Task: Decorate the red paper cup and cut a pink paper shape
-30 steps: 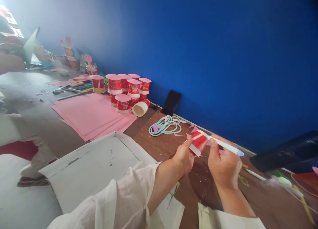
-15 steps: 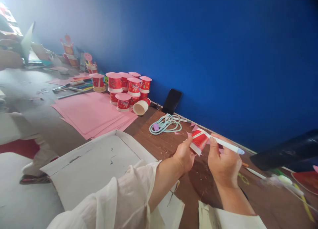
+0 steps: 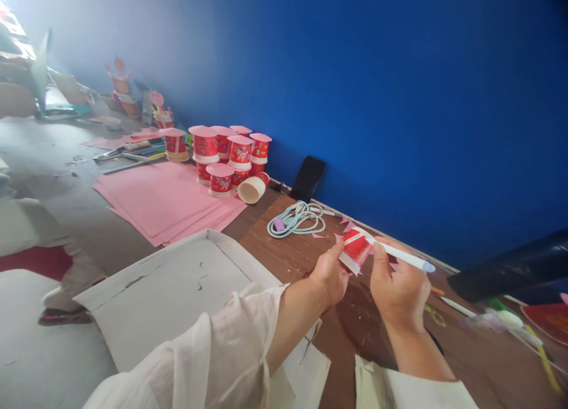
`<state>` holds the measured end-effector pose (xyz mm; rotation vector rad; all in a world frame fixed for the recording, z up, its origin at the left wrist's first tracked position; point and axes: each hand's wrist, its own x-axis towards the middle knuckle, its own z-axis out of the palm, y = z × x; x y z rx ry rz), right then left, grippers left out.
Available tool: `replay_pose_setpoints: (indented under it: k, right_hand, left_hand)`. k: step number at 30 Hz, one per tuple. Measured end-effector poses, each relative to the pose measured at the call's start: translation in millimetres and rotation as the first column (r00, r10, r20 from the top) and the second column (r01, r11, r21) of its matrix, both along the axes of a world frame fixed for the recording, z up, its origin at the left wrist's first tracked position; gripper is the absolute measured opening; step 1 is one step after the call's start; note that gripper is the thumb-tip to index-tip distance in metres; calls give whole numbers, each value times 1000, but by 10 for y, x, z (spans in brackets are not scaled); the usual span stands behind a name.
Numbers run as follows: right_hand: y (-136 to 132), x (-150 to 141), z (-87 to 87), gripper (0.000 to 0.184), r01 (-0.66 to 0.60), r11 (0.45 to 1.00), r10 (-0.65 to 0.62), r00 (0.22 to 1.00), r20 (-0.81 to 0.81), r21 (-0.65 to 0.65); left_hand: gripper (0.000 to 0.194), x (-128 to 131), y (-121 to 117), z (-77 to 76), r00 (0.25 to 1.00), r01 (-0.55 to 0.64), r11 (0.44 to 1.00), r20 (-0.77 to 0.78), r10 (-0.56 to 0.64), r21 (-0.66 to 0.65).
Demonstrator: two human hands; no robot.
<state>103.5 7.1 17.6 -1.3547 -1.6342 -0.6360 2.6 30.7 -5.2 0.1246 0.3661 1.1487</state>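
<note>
At left grip (image 3: pixel 330 279), one cup (image 3: pixel 357 249) (red).

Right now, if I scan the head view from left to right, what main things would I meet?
Pink paper sheets → paper cup lying on its side → coiled light-blue cord → red paper cup in the left hand → white pen in the right hand → black cylindrical object.

We are wearing a loose, off-white left sleeve (image 3: pixel 213 350) of soft-looking cloth, wrinkling into long folds and ending in a wide, slightly uneven hem partway along the forearm (image 3: pixel 290 323). Our right sleeve (image 3: pixel 426 391), also pale, is showing only its end. Our hands (image 3: pixel 402 290) are showing bare.
</note>
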Motion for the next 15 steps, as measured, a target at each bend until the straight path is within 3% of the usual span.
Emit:
replay_pose_setpoints:
  k: [15]
  right_hand:
    - [-9, -13, 1, 24, 14, 999, -14, 1000, -2, -33]
  left_hand:
    - [32, -4, -1, -13, 1000, 9, 1000, 9, -9, 7]
